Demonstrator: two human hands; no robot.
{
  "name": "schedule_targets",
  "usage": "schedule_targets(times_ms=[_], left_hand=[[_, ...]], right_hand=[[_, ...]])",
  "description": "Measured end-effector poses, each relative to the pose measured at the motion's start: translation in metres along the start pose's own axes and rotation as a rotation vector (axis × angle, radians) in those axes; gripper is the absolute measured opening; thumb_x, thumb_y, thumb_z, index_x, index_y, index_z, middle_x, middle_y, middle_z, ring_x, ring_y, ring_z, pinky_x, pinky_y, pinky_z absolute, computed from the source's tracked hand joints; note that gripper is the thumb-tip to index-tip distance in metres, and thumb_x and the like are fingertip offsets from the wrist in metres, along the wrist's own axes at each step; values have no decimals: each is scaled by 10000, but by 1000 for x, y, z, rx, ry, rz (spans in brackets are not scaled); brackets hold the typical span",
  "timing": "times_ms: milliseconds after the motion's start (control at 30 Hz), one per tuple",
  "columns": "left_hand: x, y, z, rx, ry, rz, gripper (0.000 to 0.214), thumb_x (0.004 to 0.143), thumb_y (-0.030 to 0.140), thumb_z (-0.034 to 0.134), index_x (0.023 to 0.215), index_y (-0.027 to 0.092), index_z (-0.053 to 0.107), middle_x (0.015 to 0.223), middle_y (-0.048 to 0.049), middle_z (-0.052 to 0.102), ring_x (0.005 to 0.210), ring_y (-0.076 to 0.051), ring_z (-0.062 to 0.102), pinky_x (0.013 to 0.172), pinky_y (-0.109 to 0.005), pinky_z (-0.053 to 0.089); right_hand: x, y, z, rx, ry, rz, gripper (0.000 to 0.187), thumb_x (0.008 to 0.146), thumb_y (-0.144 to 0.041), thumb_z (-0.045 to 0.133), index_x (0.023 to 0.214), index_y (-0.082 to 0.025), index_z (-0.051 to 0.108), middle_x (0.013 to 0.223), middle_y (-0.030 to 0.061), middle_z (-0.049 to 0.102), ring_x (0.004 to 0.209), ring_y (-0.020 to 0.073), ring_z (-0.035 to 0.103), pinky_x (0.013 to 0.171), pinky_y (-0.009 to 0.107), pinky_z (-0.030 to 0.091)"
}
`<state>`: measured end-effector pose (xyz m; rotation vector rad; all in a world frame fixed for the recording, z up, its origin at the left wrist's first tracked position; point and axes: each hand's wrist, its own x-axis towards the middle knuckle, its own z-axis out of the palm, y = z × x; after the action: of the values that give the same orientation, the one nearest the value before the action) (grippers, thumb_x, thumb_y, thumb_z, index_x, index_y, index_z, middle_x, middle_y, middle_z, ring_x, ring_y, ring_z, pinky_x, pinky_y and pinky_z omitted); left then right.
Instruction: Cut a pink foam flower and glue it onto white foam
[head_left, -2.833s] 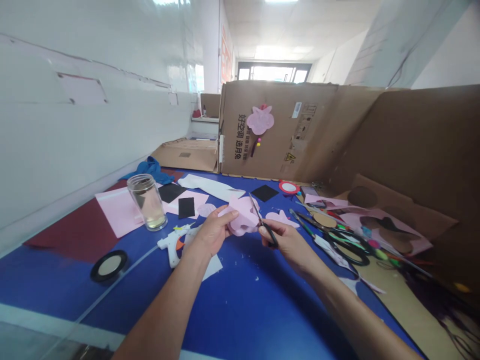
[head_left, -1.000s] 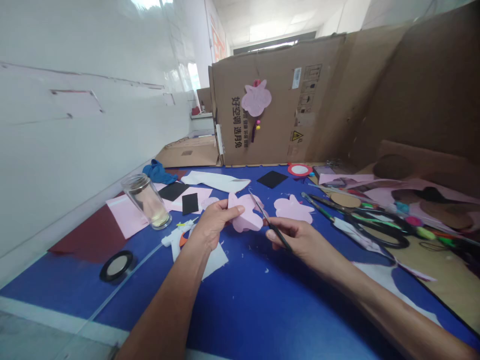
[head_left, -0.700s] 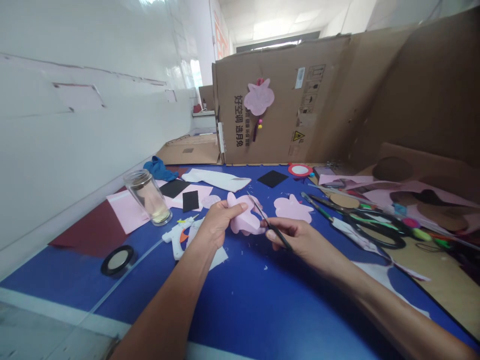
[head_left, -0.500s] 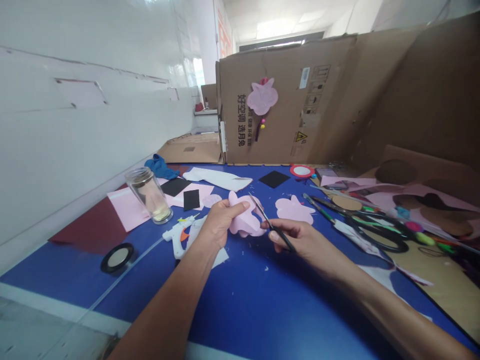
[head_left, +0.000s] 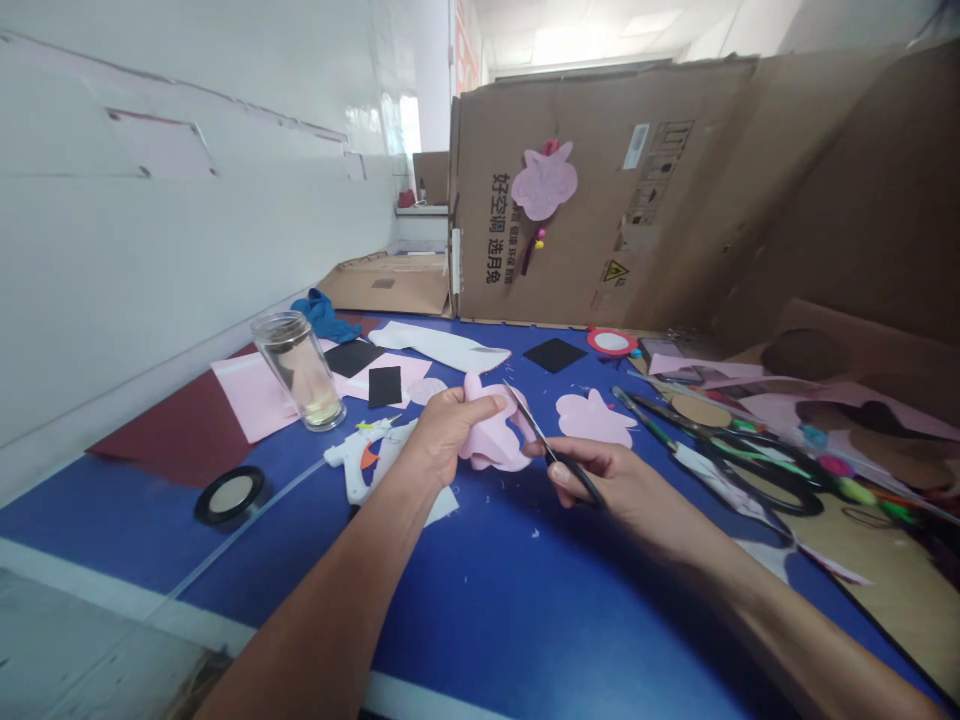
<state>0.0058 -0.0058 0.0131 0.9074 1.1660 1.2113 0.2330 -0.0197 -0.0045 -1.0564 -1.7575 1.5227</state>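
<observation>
While the L hand (head_left: 439, 430) pinches a pink paper shape (head_left: 487, 440), thumb on top, I can't see most of its other fingers. The R hand (head_left: 611, 475) holds small scissors (head_left: 581, 483) by their black handles, partly hidden by the fingers; the blades are at the paper's R side, but can't tell if they touch it. The paper is up over the blue table (head_left: 465, 610), btwn both hands. The L arm (head_left: 334, 580) covers bits of the white glue gun (head_left: 352, 475) & a white sheet (head_left: 442, 506). Another pink shape (head_left: 596, 420) lies nr the R hand. The big scissors (head_left: 712, 436) are hard to make out in the messy pile, & both arms get cut off at the bottom of my view
</observation>
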Motion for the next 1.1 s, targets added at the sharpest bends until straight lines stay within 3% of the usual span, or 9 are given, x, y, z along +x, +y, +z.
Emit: schedule_targets(times_ms=[567,767,1100], left_hand=[[-1,3,-2,-4,-3,8,253,786,300,817,950,118,753,670,-60,710,441,-146,587,323,-233,357],[-1,4,-3,-9,-41,13,277,769,293,817,967,104,778,773,-118,765,470,-150,610,336,-229,342],[0,3,-3,-13,-32,14,214,769,285,819,889,122,747,651,-81,714,440,-152,594,339,-218,328]], right_hand=[[-3,-6,-2,-76,-6,-5,646,884,-688,779,1285,-183,796,725,-15,558,713,165,474,688,304,354],[-4,-8,-3,-104,0,-9,669,860,-722,779,1253,-181,811,705,-8,554,697,176,477,682,317,364],[-5,-10,-1,-100,1,-9,645,853,-706,790,1225,-179,816,706,-14,543,692,167,470,683,309,370]])
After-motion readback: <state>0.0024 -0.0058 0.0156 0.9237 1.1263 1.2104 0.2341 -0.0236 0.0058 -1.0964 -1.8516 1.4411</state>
